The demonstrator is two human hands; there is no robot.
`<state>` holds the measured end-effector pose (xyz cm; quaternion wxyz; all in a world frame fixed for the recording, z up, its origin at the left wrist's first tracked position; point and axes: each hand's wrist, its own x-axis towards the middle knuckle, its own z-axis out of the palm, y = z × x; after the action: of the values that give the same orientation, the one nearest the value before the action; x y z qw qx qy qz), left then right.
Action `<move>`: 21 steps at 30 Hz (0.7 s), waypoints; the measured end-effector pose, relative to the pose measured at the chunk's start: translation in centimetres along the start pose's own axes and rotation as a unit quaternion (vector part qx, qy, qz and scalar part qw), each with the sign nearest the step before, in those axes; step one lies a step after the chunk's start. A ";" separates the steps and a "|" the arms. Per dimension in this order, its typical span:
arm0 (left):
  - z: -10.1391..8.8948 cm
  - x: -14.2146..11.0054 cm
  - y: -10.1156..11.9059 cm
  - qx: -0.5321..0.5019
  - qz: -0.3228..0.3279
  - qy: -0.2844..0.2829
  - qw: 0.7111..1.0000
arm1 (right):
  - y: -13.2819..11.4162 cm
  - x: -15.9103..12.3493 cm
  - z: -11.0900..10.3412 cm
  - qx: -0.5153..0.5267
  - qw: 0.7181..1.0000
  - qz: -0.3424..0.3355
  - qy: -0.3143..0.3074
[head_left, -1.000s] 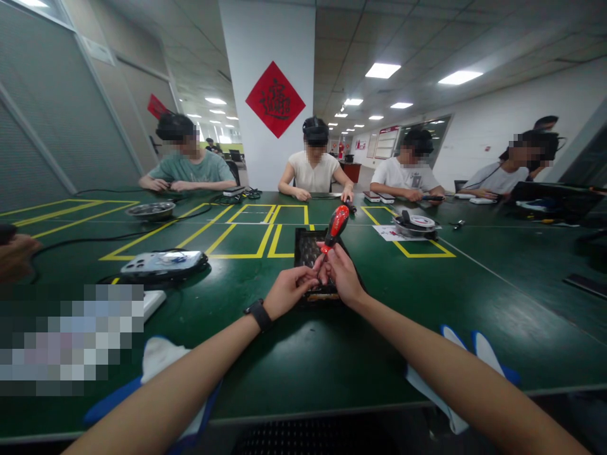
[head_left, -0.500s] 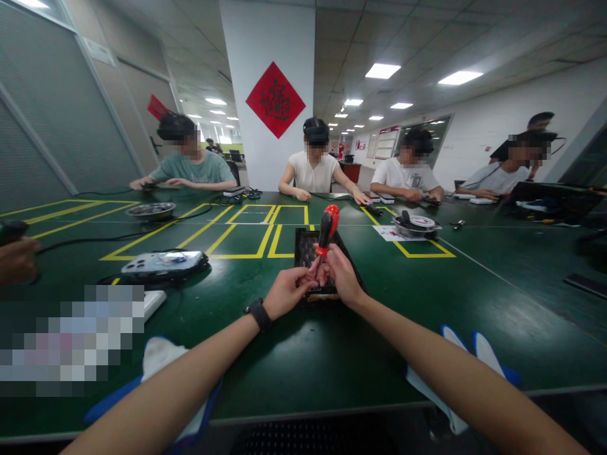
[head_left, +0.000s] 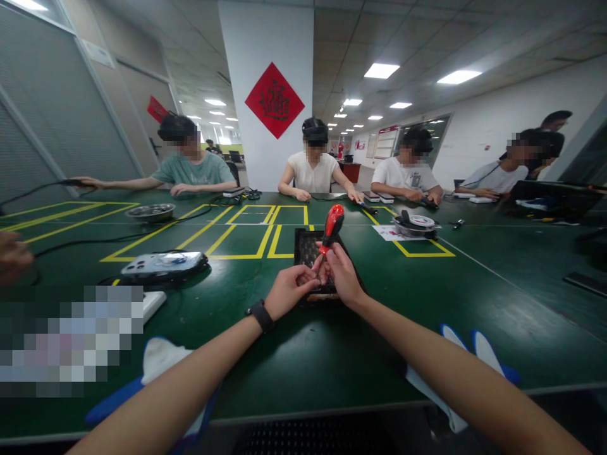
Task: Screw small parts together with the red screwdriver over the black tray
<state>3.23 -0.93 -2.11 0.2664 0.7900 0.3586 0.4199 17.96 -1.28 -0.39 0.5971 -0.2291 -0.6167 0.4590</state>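
Observation:
A screwdriver (head_left: 334, 221) with a red and black handle points upward, its handle tilted slightly to the right. My right hand (head_left: 343, 273) grips it low, around the collar and upper shaft. Close against it, my left hand (head_left: 290, 289) has thumb and fingers pinched together by the lower shaft; whatever sits between them is too small to make out. Beneath both hands lies a black open tray-like casing (head_left: 303, 243) with a patterned inside. The screwdriver's tip is hidden by my fingers. A dark watch (head_left: 260, 315) circles my left wrist.
Blue-and-white gloves (head_left: 164, 363) lie under my left forearm, and another glove (head_left: 467, 360) is by my right. A phone (head_left: 164, 263) on a black object, a metal bowl (head_left: 150, 212) and a black round device (head_left: 415, 224) stand on the green table (head_left: 379, 373). Several people sit around it.
The screwdriver's handle has tilted a little further right, with both hands almost in the same place. At the far left, a seated person has stretched an arm out toward a cable.

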 end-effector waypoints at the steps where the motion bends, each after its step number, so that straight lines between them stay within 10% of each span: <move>1: 0.0 0.0 0.0 -0.003 -0.001 -0.002 1.000 | 0.1 0.0 0.0 0.001 1.000 0.001 0.000; 21: -0.3 0.2 0.0 -0.059 -0.020 -0.031 0.998 | 0.2 0.1 -0.2 0.017 1.000 0.006 -0.002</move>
<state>3.06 -0.72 -1.91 0.3315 0.7783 0.3405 0.4103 18.04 -1.03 -0.52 0.5967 -0.2220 -0.6087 0.4733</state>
